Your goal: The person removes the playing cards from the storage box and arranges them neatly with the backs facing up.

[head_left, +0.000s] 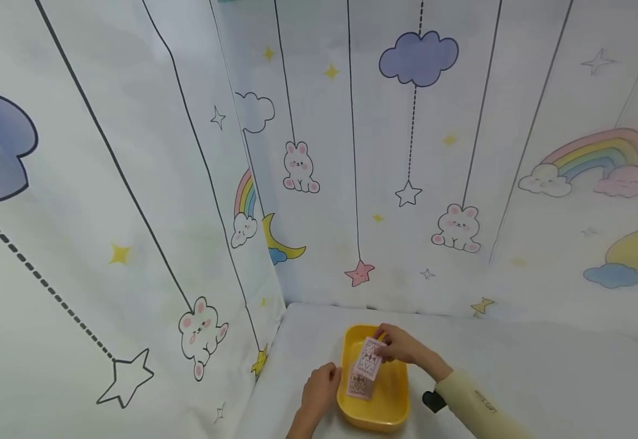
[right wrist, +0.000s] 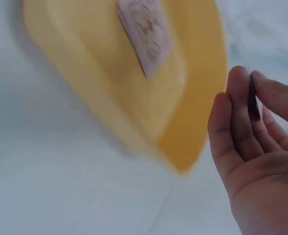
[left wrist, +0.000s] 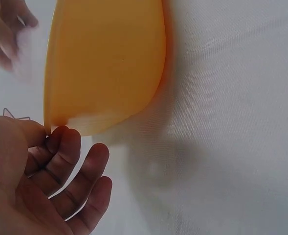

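Observation:
A yellow plastic tub [head_left: 389, 399] stands on the white surface. Inside it lies a small stack of playing cards [head_left: 359, 388] with pink patterned backs, also visible in the right wrist view as a thin deck [right wrist: 147, 36]. My right hand [head_left: 402, 346] pinches one playing card [head_left: 370, 356] between thumb and fingers, over the tub and partly overlapping the stack. In the right wrist view that card is seen edge-on at the fingertips. My left hand [head_left: 319, 389] grips the tub's left rim, thumb on one side and index finger on the other in the left wrist view.
A white cloth [head_left: 489, 366] covers the surface around the tub. Behind and to the left rise white wall sheets [head_left: 324, 225] printed with bunnies, stars, clouds and rainbows. A small dark thing [head_left: 434, 401] shows beside the right sleeve [head_left: 473, 405].

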A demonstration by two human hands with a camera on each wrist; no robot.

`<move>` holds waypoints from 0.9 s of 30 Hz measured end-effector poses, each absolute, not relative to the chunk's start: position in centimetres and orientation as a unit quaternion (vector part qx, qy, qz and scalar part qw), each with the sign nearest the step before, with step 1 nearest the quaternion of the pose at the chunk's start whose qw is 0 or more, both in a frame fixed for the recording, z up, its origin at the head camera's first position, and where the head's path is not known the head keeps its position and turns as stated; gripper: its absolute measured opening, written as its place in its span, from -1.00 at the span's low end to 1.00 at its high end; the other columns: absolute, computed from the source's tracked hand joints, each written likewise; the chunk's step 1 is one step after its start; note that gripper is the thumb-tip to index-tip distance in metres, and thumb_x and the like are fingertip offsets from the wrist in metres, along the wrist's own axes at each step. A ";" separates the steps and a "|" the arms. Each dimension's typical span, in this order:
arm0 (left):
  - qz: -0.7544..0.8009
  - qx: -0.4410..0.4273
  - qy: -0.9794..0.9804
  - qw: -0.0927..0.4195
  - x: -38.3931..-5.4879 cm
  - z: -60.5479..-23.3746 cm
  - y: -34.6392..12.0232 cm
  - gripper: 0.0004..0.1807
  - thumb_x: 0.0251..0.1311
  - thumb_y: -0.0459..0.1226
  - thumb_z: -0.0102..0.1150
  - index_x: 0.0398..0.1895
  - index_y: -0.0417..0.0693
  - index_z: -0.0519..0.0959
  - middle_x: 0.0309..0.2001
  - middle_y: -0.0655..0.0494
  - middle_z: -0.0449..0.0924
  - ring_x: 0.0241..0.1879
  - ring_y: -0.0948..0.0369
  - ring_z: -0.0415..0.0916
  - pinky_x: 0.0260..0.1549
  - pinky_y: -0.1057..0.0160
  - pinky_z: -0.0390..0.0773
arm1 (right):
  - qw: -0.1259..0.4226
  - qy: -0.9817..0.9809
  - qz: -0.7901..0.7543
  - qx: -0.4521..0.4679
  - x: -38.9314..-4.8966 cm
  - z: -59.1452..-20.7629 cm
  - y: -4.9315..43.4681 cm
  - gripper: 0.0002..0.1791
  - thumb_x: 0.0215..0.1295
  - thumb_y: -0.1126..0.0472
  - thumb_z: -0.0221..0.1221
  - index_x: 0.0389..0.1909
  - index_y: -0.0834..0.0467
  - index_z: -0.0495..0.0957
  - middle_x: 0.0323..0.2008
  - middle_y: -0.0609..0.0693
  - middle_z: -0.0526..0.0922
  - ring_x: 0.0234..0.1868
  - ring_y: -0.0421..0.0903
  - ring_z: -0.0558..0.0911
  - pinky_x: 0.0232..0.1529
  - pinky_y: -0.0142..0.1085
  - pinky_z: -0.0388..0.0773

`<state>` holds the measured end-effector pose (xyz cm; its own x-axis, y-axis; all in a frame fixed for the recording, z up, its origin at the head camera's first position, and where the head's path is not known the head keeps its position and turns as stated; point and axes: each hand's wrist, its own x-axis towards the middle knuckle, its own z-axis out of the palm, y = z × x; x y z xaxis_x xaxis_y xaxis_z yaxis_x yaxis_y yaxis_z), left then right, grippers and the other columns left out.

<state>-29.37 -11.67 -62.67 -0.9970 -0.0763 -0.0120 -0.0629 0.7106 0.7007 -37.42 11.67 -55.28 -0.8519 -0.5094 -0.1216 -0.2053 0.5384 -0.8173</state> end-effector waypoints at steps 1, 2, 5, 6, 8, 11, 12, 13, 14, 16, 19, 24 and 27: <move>-0.379 0.040 -0.924 0.009 -29.4 -62.6 -11.9 -0.71 0.46 -0.13 0.07 -0.47 0.03 0.48 -0.59 0.25 0.39 -0.61 0.31 0.29 -0.63 0.36 0.26 | 0.172 0.856 -0.443 -0.204 -37.5 -54.8 12.8 -0.66 0.34 0.24 0.28 0.04 0.29 0.46 -0.32 0.06 0.64 -0.38 -0.07 0.62 -0.24 -0.13 0.69; -0.377 0.043 -0.925 0.010 -29.4 -62.5 -12.1 -0.72 0.46 -0.13 0.07 -0.46 0.03 0.48 -0.58 0.25 0.40 -0.60 0.31 0.30 -0.62 0.37 0.27 | 0.167 0.855 -0.450 -0.198 -37.5 -54.4 14.1 -0.64 0.35 0.20 0.28 0.05 0.28 0.47 -0.31 0.05 0.65 -0.37 -0.08 0.63 -0.23 -0.15 0.70; -0.372 0.050 -0.927 0.015 -29.4 -62.3 -12.9 -0.73 0.47 -0.13 0.06 -0.45 0.03 0.49 -0.57 0.24 0.41 -0.58 0.30 0.32 -0.61 0.36 0.29 | 0.153 0.858 -0.466 -0.151 -37.5 -54.6 17.9 -0.62 0.37 0.13 0.27 0.08 0.26 0.52 -0.27 0.05 0.66 -0.34 -0.07 0.61 -0.21 -0.17 0.69; -0.371 0.050 -0.927 0.019 -29.4 -62.2 -13.1 -0.73 0.47 -0.14 0.06 -0.45 0.02 0.49 -0.56 0.23 0.41 -0.58 0.29 0.32 -0.61 0.36 0.28 | 0.149 0.861 -0.468 -0.131 -37.4 -55.2 19.0 -0.61 0.37 0.11 0.26 0.09 0.25 0.54 -0.27 0.05 0.66 -0.33 -0.08 0.60 -0.21 -0.19 0.68; -0.365 0.055 -0.929 0.023 -29.4 -62.1 -13.3 -0.73 0.47 -0.14 0.07 -0.45 0.02 0.48 -0.56 0.23 0.41 -0.58 0.29 0.33 -0.61 0.35 0.28 | 0.148 0.866 -0.469 -0.092 -37.0 -56.8 20.8 -0.61 0.38 0.09 0.26 0.11 0.23 0.56 -0.25 0.03 0.66 -0.32 -0.09 0.58 -0.20 -0.20 0.67; -0.362 0.063 -0.930 0.021 -29.4 -62.1 -13.4 -0.73 0.47 -0.15 0.07 -0.45 0.01 0.48 -0.56 0.22 0.41 -0.57 0.28 0.33 -0.61 0.35 0.29 | 0.159 0.872 -0.459 -0.065 -36.1 -59.8 22.5 -0.64 0.39 0.13 0.24 0.09 0.23 0.58 -0.28 0.02 0.65 -0.33 -0.09 0.56 -0.24 -0.21 0.65; -0.361 0.066 -0.930 0.019 -29.4 -62.1 -13.4 -0.73 0.47 -0.15 0.07 -0.45 0.02 0.48 -0.56 0.21 0.41 -0.57 0.27 0.34 -0.60 0.35 0.29 | 0.162 0.875 -0.451 -0.067 -35.8 -60.8 22.9 -0.67 0.39 0.15 0.24 0.08 0.23 0.59 -0.31 0.01 0.63 -0.34 -0.10 0.55 -0.28 -0.22 0.63; -0.360 0.069 -0.930 0.015 -29.4 -62.1 -13.3 -0.73 0.47 -0.14 0.08 -0.45 0.02 0.48 -0.56 0.21 0.42 -0.57 0.27 0.34 -0.60 0.35 0.30 | 0.162 0.880 -0.441 -0.071 -35.4 -61.7 23.1 -0.69 0.38 0.17 0.25 0.05 0.23 0.60 -0.35 0.01 0.61 -0.36 -0.10 0.53 -0.31 -0.23 0.60; -0.361 0.070 -0.930 0.012 -29.5 -62.2 -13.2 -0.73 0.46 -0.14 0.08 -0.44 0.01 0.48 -0.56 0.20 0.42 -0.56 0.27 0.35 -0.59 0.34 0.30 | 0.162 0.884 -0.432 -0.074 -35.1 -62.6 23.3 -0.72 0.36 0.20 0.25 0.02 0.23 0.61 -0.38 0.01 0.59 -0.38 -0.09 0.52 -0.35 -0.24 0.56; -0.362 0.074 -0.929 0.005 -29.5 -62.2 -12.9 -0.74 0.46 -0.15 0.08 -0.44 0.01 0.48 -0.55 0.20 0.42 -0.56 0.26 0.35 -0.58 0.34 0.31 | 0.154 0.895 -0.411 -0.074 -34.5 -63.8 23.4 -0.78 0.32 0.26 0.26 -0.05 0.21 0.63 -0.43 0.00 0.54 -0.40 -0.09 0.48 -0.39 -0.26 0.48; -0.361 0.079 -0.929 -0.001 -29.6 -62.3 -12.3 -0.74 0.46 -0.15 0.09 -0.44 0.01 0.49 -0.55 0.19 0.42 -0.55 0.26 0.35 -0.57 0.33 0.31 | 0.132 0.916 -0.374 -0.060 -33.8 -64.9 23.4 -0.85 0.28 0.29 0.28 -0.15 0.16 0.62 -0.45 -0.03 0.51 -0.40 -0.10 0.46 -0.40 -0.27 0.42; -0.358 0.082 -0.930 -0.005 -29.5 -62.3 -11.6 -0.74 0.45 -0.14 0.09 -0.44 0.01 0.48 -0.55 0.19 0.42 -0.55 0.26 0.35 -0.57 0.33 0.30 | 0.091 0.939 -0.325 -0.062 -33.3 -65.3 23.5 -0.86 0.21 0.32 0.33 -0.29 0.17 0.55 -0.43 -0.04 0.51 -0.39 -0.12 0.45 -0.35 -0.27 0.43; -0.356 0.079 -0.931 -0.004 -29.5 -62.2 -11.2 -0.74 0.46 -0.14 0.09 -0.45 0.01 0.49 -0.55 0.20 0.42 -0.55 0.26 0.34 -0.57 0.33 0.30 | 0.062 0.950 -0.297 -0.075 -33.1 -65.4 23.8 -0.83 0.16 0.31 0.37 -0.35 0.16 0.53 -0.43 -0.03 0.47 -0.39 -0.13 0.42 -0.35 -0.30 0.40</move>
<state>-29.52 -11.18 -62.22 -0.9876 -0.1438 -0.0631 -0.1492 0.7345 0.6620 -33.08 23.81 -65.42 -0.9810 -0.1791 -0.0742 -0.1049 0.8123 -0.5737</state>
